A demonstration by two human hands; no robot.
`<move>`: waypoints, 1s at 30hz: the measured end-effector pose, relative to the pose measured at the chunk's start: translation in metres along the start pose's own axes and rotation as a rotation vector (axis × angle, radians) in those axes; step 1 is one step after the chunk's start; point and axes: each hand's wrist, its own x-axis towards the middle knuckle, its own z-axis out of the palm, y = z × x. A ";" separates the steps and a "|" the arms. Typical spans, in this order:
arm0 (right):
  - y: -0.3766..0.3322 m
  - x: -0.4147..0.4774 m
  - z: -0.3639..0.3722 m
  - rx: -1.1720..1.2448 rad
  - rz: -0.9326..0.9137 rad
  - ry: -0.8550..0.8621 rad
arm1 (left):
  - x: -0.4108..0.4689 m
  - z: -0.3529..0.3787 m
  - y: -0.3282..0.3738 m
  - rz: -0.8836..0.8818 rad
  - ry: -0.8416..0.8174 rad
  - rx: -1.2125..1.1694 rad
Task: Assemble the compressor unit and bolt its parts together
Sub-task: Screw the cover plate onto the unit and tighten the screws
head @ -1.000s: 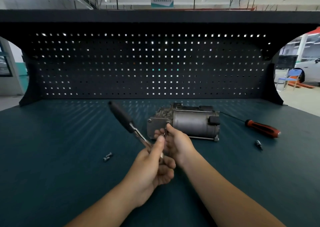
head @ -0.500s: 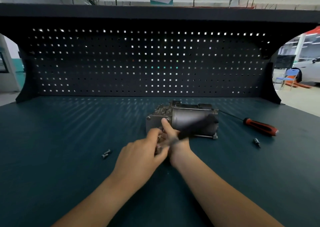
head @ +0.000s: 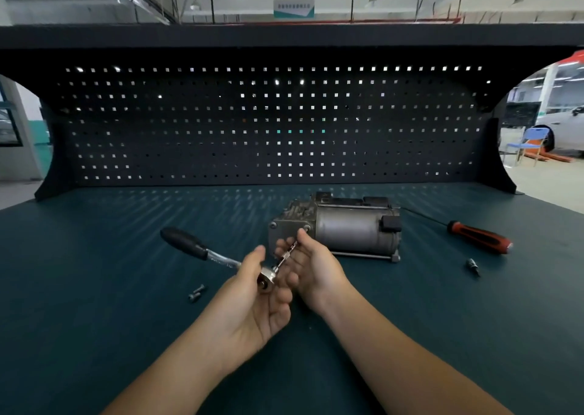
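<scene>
The grey compressor unit [head: 341, 225] lies on its side at the middle of the dark green bench. A ratchet wrench [head: 202, 250] with a black handle points up and to the left. My left hand [head: 256, 301] grips its round metal head, thumb on top. A thin bit [head: 286, 255] runs from that head toward the compressor's near left face. My right hand [head: 311, 263] pinches this bit between thumb and fingers just in front of the compressor.
Two loose bolts [head: 196, 292] lie on the bench left of my hands. A red-and-black screwdriver [head: 478, 237] rests to the right of the compressor, and a small socket bit [head: 473, 265] lies below it. A black pegboard [head: 271, 123] closes the back.
The ratchet handle swung right across the compressor half a second ago and now points back up-left. Both hands stay together in front of the compressor.
</scene>
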 end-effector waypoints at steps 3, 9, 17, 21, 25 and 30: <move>0.001 0.001 -0.003 -0.061 -0.029 0.012 | 0.002 -0.003 -0.002 0.100 0.059 0.339; 0.001 0.000 -0.003 -0.152 -0.090 0.136 | 0.002 -0.007 -0.018 0.686 0.186 1.462; -0.002 -0.004 0.004 -0.090 -0.075 0.141 | 0.009 -0.009 -0.025 0.739 0.175 1.499; -0.005 -0.006 -0.001 -0.085 -0.030 0.107 | 0.005 0.004 -0.019 0.249 0.002 0.705; -0.008 -0.005 -0.002 -0.022 0.000 0.028 | -0.001 0.009 -0.007 -0.010 -0.100 0.028; -0.003 0.000 -0.002 -0.234 -0.108 0.072 | 0.000 0.007 0.001 0.101 -0.017 0.212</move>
